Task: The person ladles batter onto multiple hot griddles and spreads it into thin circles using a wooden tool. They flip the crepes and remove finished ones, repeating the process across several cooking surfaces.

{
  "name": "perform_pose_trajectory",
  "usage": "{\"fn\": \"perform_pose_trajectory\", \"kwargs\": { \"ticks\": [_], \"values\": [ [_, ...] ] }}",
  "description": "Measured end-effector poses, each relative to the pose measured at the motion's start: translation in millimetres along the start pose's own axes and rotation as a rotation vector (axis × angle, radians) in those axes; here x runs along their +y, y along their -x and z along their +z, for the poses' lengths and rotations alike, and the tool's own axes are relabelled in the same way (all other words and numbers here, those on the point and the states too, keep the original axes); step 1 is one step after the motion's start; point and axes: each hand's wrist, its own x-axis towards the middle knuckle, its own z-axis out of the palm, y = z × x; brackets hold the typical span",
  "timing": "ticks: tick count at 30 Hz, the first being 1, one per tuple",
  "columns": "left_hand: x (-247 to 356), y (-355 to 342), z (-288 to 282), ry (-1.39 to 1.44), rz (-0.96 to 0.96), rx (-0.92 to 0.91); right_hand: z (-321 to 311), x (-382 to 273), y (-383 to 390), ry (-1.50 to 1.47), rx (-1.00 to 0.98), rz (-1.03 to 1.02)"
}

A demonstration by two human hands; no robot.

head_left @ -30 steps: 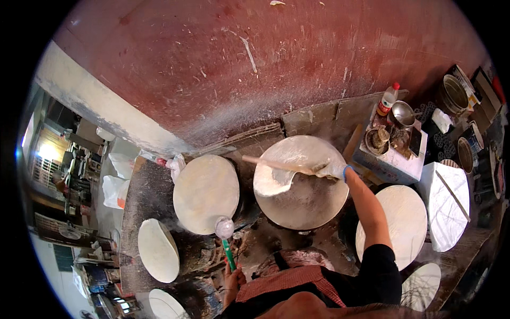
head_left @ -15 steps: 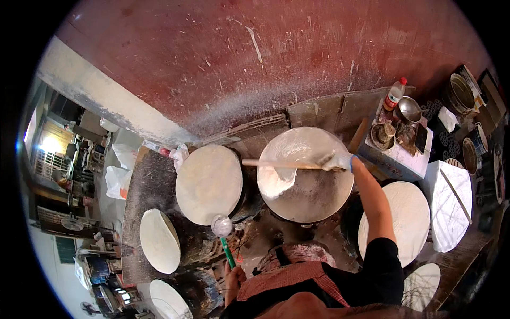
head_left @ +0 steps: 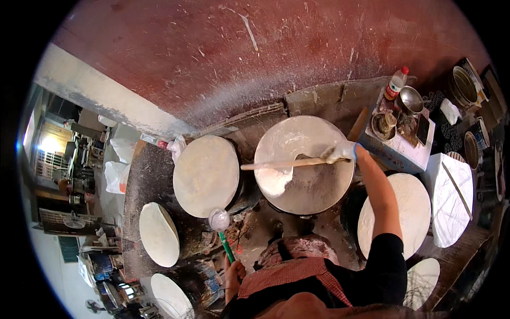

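Note:
My right hand [head_left: 341, 152], in a pale work glove, grips a long wooden stick [head_left: 297, 162]. The stick lies across the middle round griddle [head_left: 319, 190], its free end reaching past the left rim. Thick white batter [head_left: 275, 182] sits beside it on the griddle's left part, and a thin pale film covers the far part. Low on the left, my left hand [head_left: 234, 274] is closed round the green handle of a ladle [head_left: 227, 248]. The ladle's round bowl is near the front edge of the left griddle, which bears a pale round sheet [head_left: 206, 176].
To the right, another pale round sheet [head_left: 396, 212] covers a griddle. Folded or oval sheets [head_left: 159, 235] lie at the left. A small stand [head_left: 404, 146] holds a red-capped bottle [head_left: 396, 83] and a metal bowl [head_left: 410, 101]. A red wall [head_left: 276, 53] rises behind.
The stick's free end has swung nearer to me across the griddle. The far part of the batter looks thinner and flatter. My left hand still holds the ladle; the view has shifted slightly.

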Motion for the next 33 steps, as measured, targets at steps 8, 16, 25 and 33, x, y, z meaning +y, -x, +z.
{"fn": "perform_pose_trajectory", "kwargs": {
  "ticks": [8, 16, 25, 33],
  "values": [
    [-8.3, 1.5, -1.4, -0.023, -0.004, 0.011, -16.6, 84.0, 62.7, -0.151, -0.056, -0.107],
    [-6.6, 11.1, -33.0, -0.011, 0.004, 0.004, 23.2, 22.4, 20.2, 0.025, -0.083, -0.043],
    [15.4, -35.6, -90.4, -0.185, 0.020, -0.410, 187.9, 150.0, 302.2, -0.563, 0.476, 0.341],
    [38.2, -54.3, -148.5, -0.180, -0.149, -0.419, 421.3, 37.4, 84.8, 0.081, 1.041, 0.083]
  ]
}}
